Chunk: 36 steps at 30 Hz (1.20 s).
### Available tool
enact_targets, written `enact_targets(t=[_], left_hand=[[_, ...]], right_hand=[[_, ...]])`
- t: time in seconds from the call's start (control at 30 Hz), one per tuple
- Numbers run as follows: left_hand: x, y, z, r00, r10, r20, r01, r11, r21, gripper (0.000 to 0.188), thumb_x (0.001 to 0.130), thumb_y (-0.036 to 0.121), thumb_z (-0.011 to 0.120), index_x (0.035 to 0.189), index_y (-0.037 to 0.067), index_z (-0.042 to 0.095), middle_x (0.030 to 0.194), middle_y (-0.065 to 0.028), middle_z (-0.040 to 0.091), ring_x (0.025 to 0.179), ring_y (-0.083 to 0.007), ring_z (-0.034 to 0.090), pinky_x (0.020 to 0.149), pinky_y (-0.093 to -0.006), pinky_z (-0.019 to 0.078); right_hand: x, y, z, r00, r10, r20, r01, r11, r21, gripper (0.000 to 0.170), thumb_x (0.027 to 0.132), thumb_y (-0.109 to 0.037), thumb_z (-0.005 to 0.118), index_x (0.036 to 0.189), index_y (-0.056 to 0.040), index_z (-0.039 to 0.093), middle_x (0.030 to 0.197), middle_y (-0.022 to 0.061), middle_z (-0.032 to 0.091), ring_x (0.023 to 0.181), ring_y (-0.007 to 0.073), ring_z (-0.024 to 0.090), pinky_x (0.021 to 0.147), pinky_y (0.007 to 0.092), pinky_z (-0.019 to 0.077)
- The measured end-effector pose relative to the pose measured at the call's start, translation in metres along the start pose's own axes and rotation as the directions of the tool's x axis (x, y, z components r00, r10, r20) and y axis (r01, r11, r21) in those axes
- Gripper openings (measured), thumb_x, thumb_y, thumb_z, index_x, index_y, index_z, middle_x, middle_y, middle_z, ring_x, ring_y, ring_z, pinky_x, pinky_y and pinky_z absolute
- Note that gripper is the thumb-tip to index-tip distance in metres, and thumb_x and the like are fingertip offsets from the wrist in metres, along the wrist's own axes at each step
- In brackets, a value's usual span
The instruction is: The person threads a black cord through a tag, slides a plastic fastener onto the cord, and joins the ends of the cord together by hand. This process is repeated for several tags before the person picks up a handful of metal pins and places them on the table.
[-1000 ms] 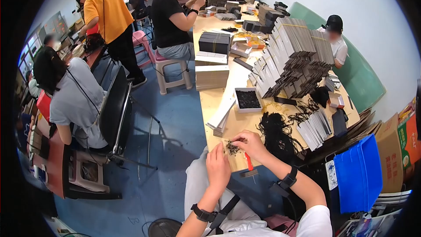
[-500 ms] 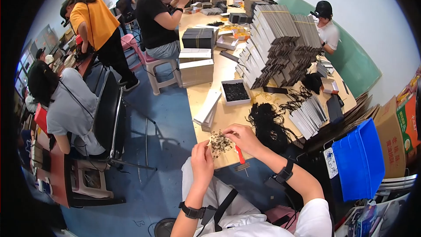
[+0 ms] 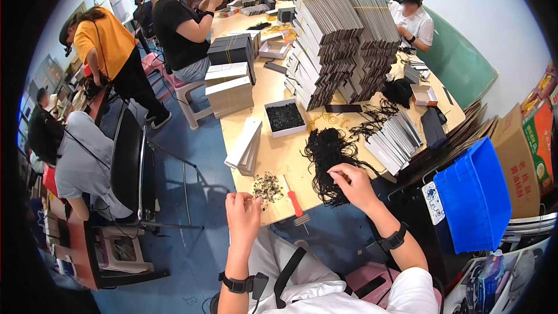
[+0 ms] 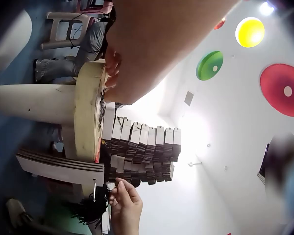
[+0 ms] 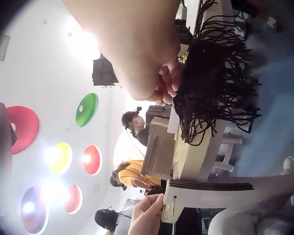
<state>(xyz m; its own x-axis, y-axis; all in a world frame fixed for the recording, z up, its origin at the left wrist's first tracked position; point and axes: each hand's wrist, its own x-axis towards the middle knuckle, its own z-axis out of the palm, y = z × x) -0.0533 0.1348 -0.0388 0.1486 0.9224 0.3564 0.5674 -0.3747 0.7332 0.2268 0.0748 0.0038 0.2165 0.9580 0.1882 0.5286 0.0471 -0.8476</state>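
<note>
Beside a small scatter of tiny metal pieces (image 3: 268, 188) at the table's near corner is my left hand (image 3: 243, 216), fingers bent and thumb close to the forefinger. I cannot tell whether it holds one of them. Over a tangled bundle of black cords (image 3: 325, 154), my right hand (image 3: 356, 187) has its thumb and forefinger brought together. In the right wrist view these fingertips (image 5: 171, 90) pinch at the bundle's edge. A red-handled tool (image 3: 294, 203) lies between the two hands.
Behind the scatter stand upright grey boards (image 3: 244, 146) and a white box (image 3: 285, 119) of small black pieces. Tall banded stacks (image 3: 328, 35) fill the table's middle. Fanned pale strips (image 3: 395, 142) lie right. A blue bin (image 3: 474, 195) stands beside the table; other people work around the room.
My right hand has left the metal pieces and moved right to the black cords. The left hand stays beside the scatter. The head view has shifted right, so things appear further left.
</note>
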Motion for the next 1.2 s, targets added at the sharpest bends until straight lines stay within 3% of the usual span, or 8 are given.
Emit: enact_targets(t=[0.17, 0.23, 0.3, 0.37, 0.5, 0.63, 0.83, 1.2], left_hand=[[-0.013, 0.013, -0.015, 0.996, -0.022, 0.087, 0.015, 0.997, 0.076, 0.017, 0.078, 0.006, 0.069, 0.089, -0.001, 0.057, 0.095, -0.0144, 0.05, 0.089, -0.0296, 0.051, 0.078, -0.0374, 0.0436], [-0.016, 0.013, -0.016, 0.993, -0.049, 0.107, 0.04, 0.995, 0.086, 0.017, 0.079, 0.006, 0.069, 0.089, -0.001, 0.057, 0.098, -0.0153, 0.049, 0.094, -0.0327, 0.049, 0.081, -0.04, 0.0424], [-0.018, 0.01, -0.013, 0.995, -0.006, 0.102, -0.002, 0.997, 0.077, 0.016, 0.078, 0.004, 0.069, 0.087, 0.0, 0.057, 0.098, -0.0156, 0.049, 0.094, -0.033, 0.049, 0.081, -0.0397, 0.0424], [-0.017, 0.013, -0.012, 0.995, -0.037, 0.092, 0.03, 0.997, 0.072, 0.014, 0.078, 0.003, 0.068, 0.086, 0.0, 0.057, 0.097, -0.0155, 0.05, 0.093, -0.033, 0.049, 0.08, -0.0397, 0.0423], [-0.017, 0.009, -0.004, 0.998, -0.031, 0.052, 0.026, 0.995, 0.101, 0.012, 0.079, 0.002, 0.067, 0.085, -0.001, 0.057, 0.094, -0.015, 0.051, 0.09, -0.0324, 0.05, 0.079, -0.0394, 0.0424], [-0.016, 0.013, -0.001, 0.999, 0.005, 0.037, -0.011, 0.987, 0.158, 0.014, 0.079, 0.003, 0.067, 0.086, -0.001, 0.056, 0.093, -0.0159, 0.051, 0.089, -0.0346, 0.05, 0.078, -0.0412, 0.0425], [-0.021, 0.012, -0.005, 1.0, -0.01, 0.027, 0.008, 0.997, 0.072, 0.009, 0.082, 0.002, 0.063, 0.087, -0.001, 0.056, 0.096, -0.0172, 0.052, 0.091, -0.0348, 0.051, 0.08, -0.0417, 0.0426], [-0.022, -0.001, -0.015, 0.998, 0.009, 0.063, -0.006, 0.998, -0.058, 0.008, 0.084, 0.001, 0.061, 0.091, -0.001, 0.058, 0.1, -0.0143, 0.053, 0.091, -0.0304, 0.054, 0.079, -0.0364, 0.046]], right_hand=[[-0.005, 0.002, 0.005, 1.0, -0.004, 0.003, 0.004, 0.999, -0.032, 0.01, 0.089, -0.009, 0.061, 0.095, -0.0021, 0.065, 0.082, 0.0071, 0.064, 0.065, 0.0168, 0.058, 0.06, 0.0266, 0.0465], [-0.001, -0.003, 0.015, 0.978, -0.206, 0.047, 0.211, 0.956, -0.203, 0.01, 0.087, -0.011, 0.062, 0.093, -0.0035, 0.064, 0.081, 0.0074, 0.061, 0.071, 0.0226, 0.061, 0.061, 0.0299, 0.0483], [0.003, -0.008, 0.023, 0.971, -0.218, 0.092, 0.235, 0.941, -0.242, 0.009, 0.085, -0.012, 0.063, 0.092, -0.0054, 0.063, 0.084, 0.0071, 0.058, 0.081, 0.0258, 0.061, 0.065, 0.0339, 0.0507], [0.007, -0.01, 0.028, 0.952, -0.255, 0.167, 0.304, 0.83, -0.468, 0.009, 0.085, -0.011, 0.062, 0.093, -0.0063, 0.062, 0.088, 0.0063, 0.056, 0.084, 0.0236, 0.06, 0.066, 0.0361, 0.0521], [0.016, -0.004, 0.038, 0.976, -0.176, 0.126, 0.216, 0.769, -0.602, 0.012, 0.084, -0.014, 0.064, 0.092, -0.0061, 0.06, 0.089, 0.0066, 0.056, 0.088, 0.0239, 0.06, 0.066, 0.0373, 0.0528], [0.037, -0.006, 0.049, 0.992, -0.127, 0.013, 0.112, 0.812, -0.573, 0.013, 0.084, -0.016, 0.065, 0.09, -0.0058, 0.058, 0.087, 0.0071, 0.056, 0.089, 0.0245, 0.061, 0.066, 0.0373, 0.0529], [0.066, -0.001, 0.067, 0.993, -0.115, -0.009, 0.077, 0.714, -0.695, 0.016, 0.083, -0.017, 0.066, 0.093, -0.0073, 0.058, 0.09, 0.0064, 0.057, 0.092, 0.0247, 0.06, 0.069, 0.0392, 0.0506], [0.049, -0.026, 0.071, 0.94, -0.199, 0.277, 0.314, 0.82, -0.479, 0.007, 0.084, -0.01, 0.061, 0.086, -0.0042, 0.058, 0.09, 0.0098, 0.056, 0.091, 0.0277, 0.059, 0.073, 0.0392, 0.0511]])
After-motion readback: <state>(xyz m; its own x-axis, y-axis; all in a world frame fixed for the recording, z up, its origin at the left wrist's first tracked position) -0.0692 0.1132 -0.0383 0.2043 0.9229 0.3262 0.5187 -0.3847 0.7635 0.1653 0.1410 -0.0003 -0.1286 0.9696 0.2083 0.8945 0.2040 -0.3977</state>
